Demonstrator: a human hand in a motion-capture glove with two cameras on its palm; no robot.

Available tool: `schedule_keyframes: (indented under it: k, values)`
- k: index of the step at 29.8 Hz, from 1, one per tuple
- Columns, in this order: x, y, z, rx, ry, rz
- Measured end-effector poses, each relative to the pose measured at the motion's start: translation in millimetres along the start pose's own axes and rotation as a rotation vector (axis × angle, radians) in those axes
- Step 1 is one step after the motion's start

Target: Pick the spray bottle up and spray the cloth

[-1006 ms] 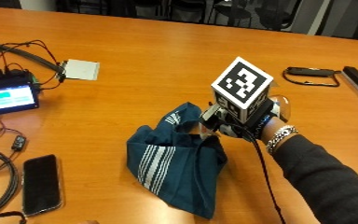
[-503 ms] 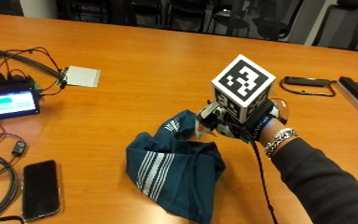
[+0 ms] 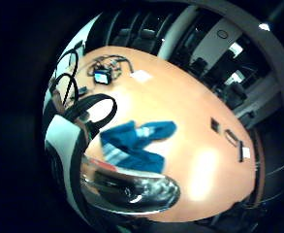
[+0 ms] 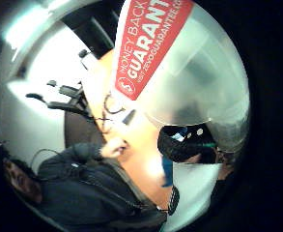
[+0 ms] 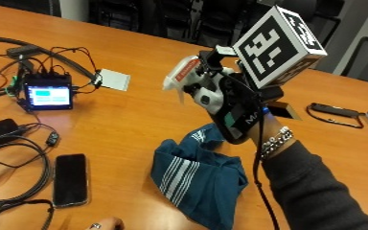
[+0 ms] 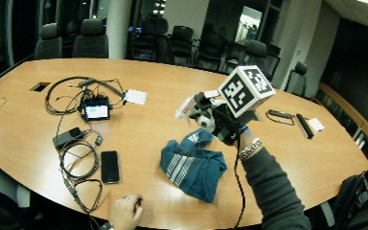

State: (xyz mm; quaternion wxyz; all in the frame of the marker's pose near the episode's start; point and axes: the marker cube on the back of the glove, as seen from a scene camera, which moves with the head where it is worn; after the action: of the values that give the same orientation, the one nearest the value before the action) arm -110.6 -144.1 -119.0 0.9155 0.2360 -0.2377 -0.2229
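Black-gloved right hand (image 5: 232,108), beaded bracelet (image 5: 274,142), dark grey sleeve (image 5: 311,191).

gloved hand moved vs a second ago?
Yes. The gloved right hand has risen off the teal cloth, which it was down against earlier, and now holds the spray bottle up above it.

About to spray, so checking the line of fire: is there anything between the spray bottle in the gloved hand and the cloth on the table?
Nothing visible. The right hand holds the spray bottle up in the air, and the blue cloth lies uncovered on the table below it, with only open space between them.
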Motion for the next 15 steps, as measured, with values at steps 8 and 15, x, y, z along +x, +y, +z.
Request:
schedule_keyframes:
  k: [8, 15]
  values:
    - [-34.2, -13.0, 37.8, 0.151, -0.445, 0.173]
    - [-25.6, -15.6, 102.6, 0.261, -0.719, 0.291]
